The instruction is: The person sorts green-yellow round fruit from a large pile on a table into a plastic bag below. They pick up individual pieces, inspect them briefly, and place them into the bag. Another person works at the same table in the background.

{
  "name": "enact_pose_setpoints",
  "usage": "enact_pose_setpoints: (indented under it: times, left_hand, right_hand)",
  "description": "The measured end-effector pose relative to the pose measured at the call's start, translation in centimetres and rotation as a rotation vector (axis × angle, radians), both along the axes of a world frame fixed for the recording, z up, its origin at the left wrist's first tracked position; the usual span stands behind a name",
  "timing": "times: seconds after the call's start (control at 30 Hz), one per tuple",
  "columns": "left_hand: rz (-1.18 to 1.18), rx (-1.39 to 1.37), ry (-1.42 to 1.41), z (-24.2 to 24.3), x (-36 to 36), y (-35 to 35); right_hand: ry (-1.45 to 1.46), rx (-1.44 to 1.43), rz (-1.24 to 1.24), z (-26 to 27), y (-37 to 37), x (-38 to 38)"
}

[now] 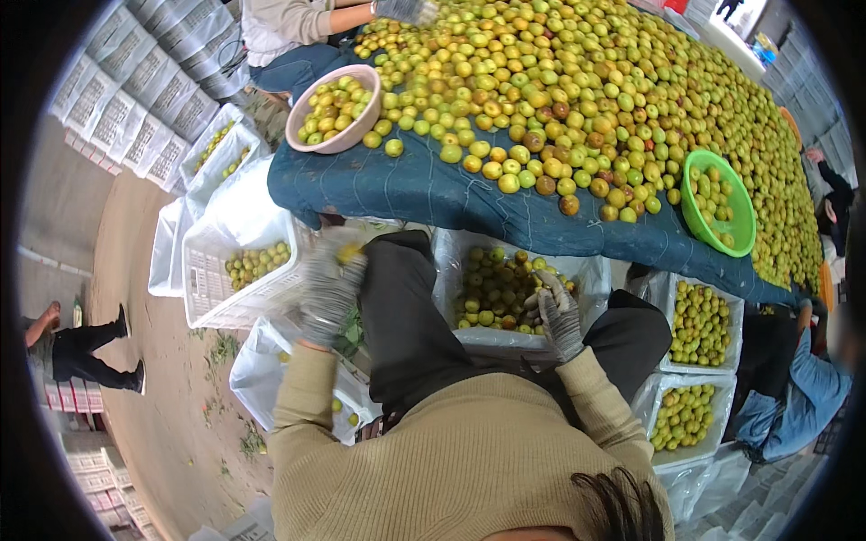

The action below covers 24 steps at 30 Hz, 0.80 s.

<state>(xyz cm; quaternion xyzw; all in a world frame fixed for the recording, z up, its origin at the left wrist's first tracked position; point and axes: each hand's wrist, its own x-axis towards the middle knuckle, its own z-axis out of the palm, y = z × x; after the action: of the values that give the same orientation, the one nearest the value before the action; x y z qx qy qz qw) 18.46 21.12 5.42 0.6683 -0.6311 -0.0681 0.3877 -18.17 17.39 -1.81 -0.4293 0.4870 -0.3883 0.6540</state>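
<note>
A large heap of small round yellow-green fruits covers a table draped in dark blue cloth. My left hand, in a grey striped work glove, is raised beside my left thigh; a blurred yellowish fruit shows at its fingers. Between my knees stands a plastic-lined crate, part filled with the same fruits. Over its right side is my right hand, gloved alike, fingers spread and no fruit visible in them. A pink basin and a green basin, both holding fruits, rest on the cloth.
At my left are a white lined crate of fruits and a lower lined crate. Two lined crates of fruits stand at my right, near a seated person in blue. Another gloved person sits at upper left. Crate stacks line the left.
</note>
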Motion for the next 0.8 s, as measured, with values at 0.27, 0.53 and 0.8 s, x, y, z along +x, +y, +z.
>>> enact_pose_setpoints:
  times: [0.27,0.53,0.8]
  left_hand:
    - [0.707,-0.302,-0.018,-1.6,14.5,-4.6]
    - [-0.221,0.255,0.146,-2.7,-6.4,-17.9]
    - [-0.24,0.325,-0.288,-7.7,-11.4,-24.4]
  right_hand:
    - [0.015,0.048,-0.091,-2.1,-3.2,-5.6]
    - [0.515,-0.33,0.219,1.0,-10.8,-6.1]
    - [0.074,0.055,-0.086,-1.2,-14.2,-4.2]
